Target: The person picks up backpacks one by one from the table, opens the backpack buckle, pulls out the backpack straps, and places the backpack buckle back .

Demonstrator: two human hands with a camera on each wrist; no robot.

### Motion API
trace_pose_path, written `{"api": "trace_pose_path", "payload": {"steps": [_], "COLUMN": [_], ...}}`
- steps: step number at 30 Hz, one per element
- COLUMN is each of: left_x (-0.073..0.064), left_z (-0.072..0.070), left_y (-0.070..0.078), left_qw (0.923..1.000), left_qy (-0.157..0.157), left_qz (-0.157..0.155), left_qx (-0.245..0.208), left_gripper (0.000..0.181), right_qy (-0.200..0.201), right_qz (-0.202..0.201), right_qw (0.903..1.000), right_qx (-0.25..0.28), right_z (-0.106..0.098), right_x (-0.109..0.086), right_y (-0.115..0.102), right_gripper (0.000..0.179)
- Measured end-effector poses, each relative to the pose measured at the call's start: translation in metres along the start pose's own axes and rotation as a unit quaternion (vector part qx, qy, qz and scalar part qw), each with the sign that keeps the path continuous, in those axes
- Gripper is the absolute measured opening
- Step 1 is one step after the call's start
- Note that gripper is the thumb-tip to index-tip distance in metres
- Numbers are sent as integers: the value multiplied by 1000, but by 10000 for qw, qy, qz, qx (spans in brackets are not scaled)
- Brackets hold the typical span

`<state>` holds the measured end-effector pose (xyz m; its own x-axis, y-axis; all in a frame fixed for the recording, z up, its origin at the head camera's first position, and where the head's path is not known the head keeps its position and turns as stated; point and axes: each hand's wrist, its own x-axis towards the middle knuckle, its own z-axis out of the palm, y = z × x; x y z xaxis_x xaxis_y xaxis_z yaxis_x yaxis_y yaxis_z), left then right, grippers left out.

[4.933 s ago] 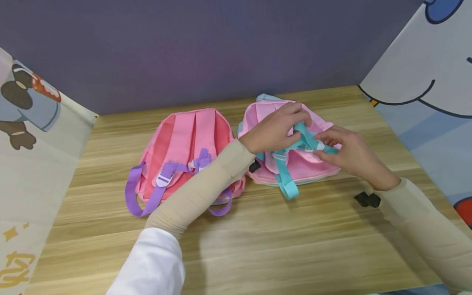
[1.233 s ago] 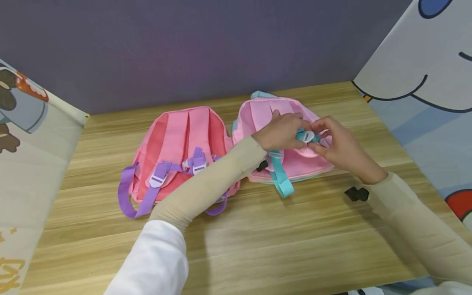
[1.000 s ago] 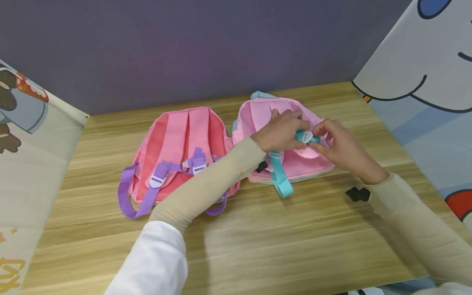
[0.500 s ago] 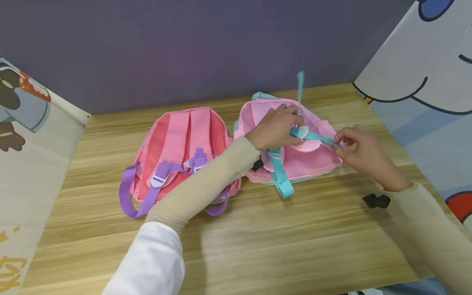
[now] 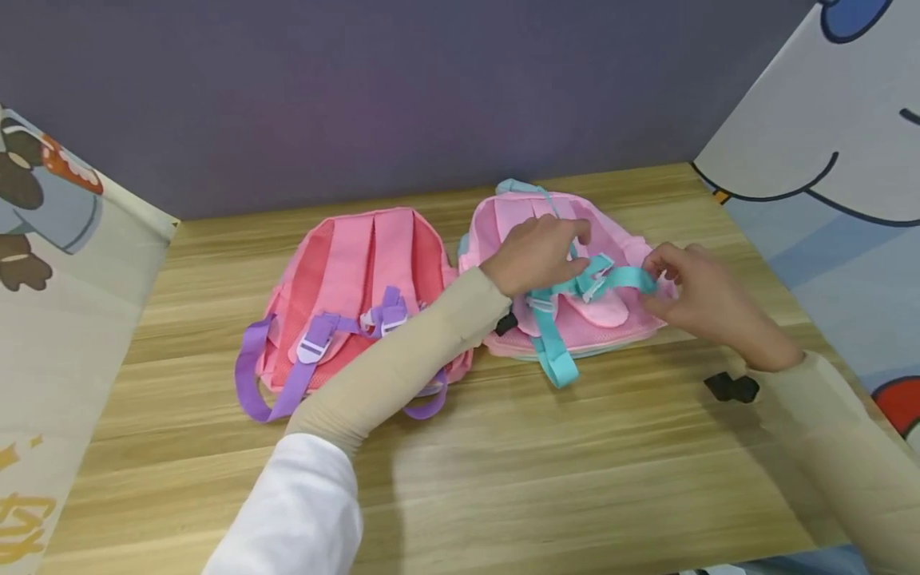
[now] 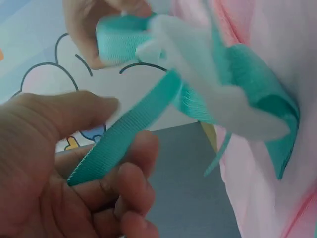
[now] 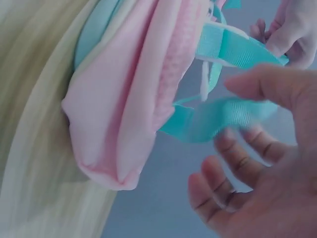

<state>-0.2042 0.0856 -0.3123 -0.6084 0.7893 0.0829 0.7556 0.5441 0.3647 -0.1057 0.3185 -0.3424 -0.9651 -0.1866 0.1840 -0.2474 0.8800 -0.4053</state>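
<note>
A light pink backpack lies straps-up on the table, with teal webbing straps and a white plastic buckle. Over its middle is my left hand, thumb and index finger spread apart. In the left wrist view, a teal strap end lies across its loosely bent fingers, without the thumb pressing on it. At the bag's right side, my right hand has its thumb and fingers parted around a teal strap loop. The blurred buckle hangs between the hands in the left wrist view.
A coral-pink backpack with purple straps lies to the left, partly under my left forearm. Both bags rest on a wood-grain table. A dark panel stands behind, with cartoon-printed panels at the sides.
Both hands worked close together at the buckle; then my right hand drew the strap rightward. Now that strap has slackened into a loop, and the left hand's fingers have parted from the buckle.
</note>
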Motion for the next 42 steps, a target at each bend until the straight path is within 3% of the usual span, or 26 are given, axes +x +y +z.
{"api": "trace_pose_path", "payload": {"steps": [4,7,9,12,14,16,19,22,24,28,33,37,40,42], "left_x": [-4,-8,-11,-15,-17,-17,-12,-3,3,10,12,12,12,12], "left_z": [-5,-9,-11,-16,-19,-19,-14,-4,2,10,13,10,9,8], "left_y": [-1,-1,2,16,28,38,43,38,34,28,22,17,12,9], "left_qw": [9990,9973,9954,9926,9937,9970,9968,9907,9882,9885,9906,9908,9903,9903], "left_qy": [-47,-23,160,577,700,486,-335,-1000,-1234,-1312,-1148,-1007,-903,-918], "left_qz": [-437,-680,-779,-746,-467,-27,570,784,775,716,704,671,715,742], "left_qx": [95,280,526,770,743,602,458,483,464,236,259,599,774,733], "left_gripper": [23,24,22,24,25,29,40,46,45,32,26,35,36,36], "right_qy": [-115,114,294,508,593,650,586,458,408,462,428,300,395,522], "right_qz": [-156,-585,-837,-950,-1032,-1094,-1161,-1110,-1105,-1188,-1181,-561,-165,-114], "right_qw": [9997,9982,9961,9941,9927,9918,9915,9927,9929,9914,9911,9958,9960,9951], "right_qx": [121,99,17,-114,-177,-154,-24,120,161,286,445,660,788,837], "right_z": [1,4,7,10,11,11,11,12,12,12,11,4,-2,-5], "right_x": [2,2,3,2,2,2,3,2,1,-1,-5,-13,-18,-20], "right_y": [-8,-13,-15,-17,-17,-17,-18,-19,-21,-23,-20,-16,-11,-7], "right_gripper": [54,46,36,29,28,28,27,26,26,25,14,2,6,9]}}
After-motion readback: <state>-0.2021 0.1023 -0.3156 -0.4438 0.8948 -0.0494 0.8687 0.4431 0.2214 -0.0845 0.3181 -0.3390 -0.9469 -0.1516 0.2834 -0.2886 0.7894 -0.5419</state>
